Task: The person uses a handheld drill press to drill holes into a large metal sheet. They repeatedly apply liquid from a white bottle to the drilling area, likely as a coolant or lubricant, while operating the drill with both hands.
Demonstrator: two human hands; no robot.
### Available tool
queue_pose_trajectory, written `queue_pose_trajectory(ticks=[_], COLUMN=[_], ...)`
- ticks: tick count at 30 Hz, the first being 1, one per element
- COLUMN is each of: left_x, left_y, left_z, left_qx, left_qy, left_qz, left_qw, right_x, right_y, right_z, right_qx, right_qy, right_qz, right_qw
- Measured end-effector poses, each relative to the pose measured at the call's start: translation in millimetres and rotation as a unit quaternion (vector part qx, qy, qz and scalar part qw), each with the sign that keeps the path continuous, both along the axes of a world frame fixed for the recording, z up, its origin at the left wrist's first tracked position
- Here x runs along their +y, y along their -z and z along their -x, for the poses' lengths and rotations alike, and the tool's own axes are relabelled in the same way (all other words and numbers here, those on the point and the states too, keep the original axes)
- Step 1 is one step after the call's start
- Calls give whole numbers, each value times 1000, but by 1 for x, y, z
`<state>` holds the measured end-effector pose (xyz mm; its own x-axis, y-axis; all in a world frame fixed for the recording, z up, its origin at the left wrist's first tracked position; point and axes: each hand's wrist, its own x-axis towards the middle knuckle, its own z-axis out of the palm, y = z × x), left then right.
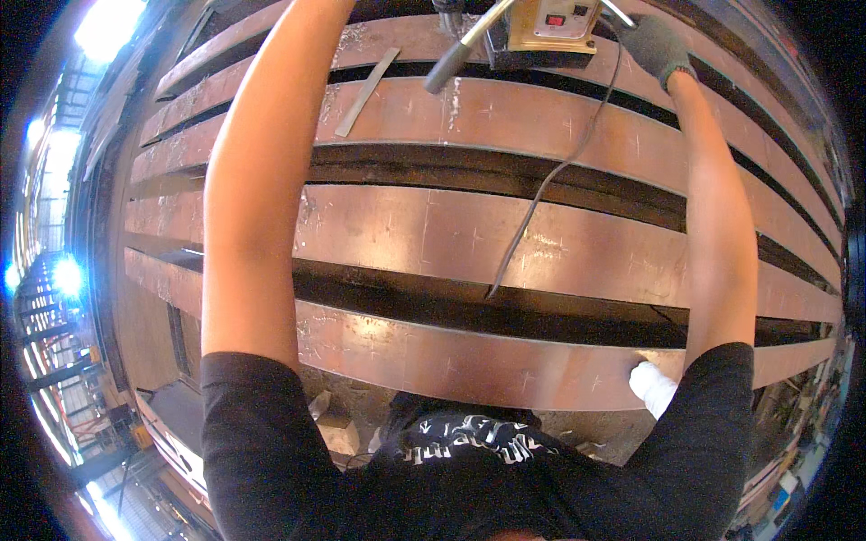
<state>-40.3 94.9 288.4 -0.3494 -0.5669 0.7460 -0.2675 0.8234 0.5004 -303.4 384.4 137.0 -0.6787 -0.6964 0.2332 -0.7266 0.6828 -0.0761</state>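
A boxy gold-coloured machine [552, 29] with a black base and a red switch stands on the steel strips near the top edge; it looks like a magnetic drill. Two metal levers reach out from it. One lever [462, 52] with a grey grip points down and left, with no hand on it. My right hand [657, 50], in a grey knitted glove, closes round the end of the other lever [617, 13], right of the machine. The fingers are partly hidden. My left arm [257, 198] stretches up past the top edge, its hand out of view.
Long reddish-brown steel strips [379, 221] with chalk marks lie across, dark gaps between them. A dark cable [544, 185] trails from the machine into a gap. A narrow flat metal bar [368, 93] and scattered shavings lie left. A white rounded thing [651, 388] is near my right sleeve.
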Motion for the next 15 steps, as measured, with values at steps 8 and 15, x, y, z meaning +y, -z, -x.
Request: queue_pose_trajectory(ticks=[8,15], left_x=[-55,-82], left_y=[44,298], left_z=[-27,-119], left_qx=[-48,-493], left_qy=[78,-20], left_qz=[0,46], left_qw=[996,869], right_x=[-9,-76], right_y=[37,95], right_z=[-61,-126], right_qx=[-109,-330], right_qy=[76,89], right_qz=[115,356], right_qw=[984,870])
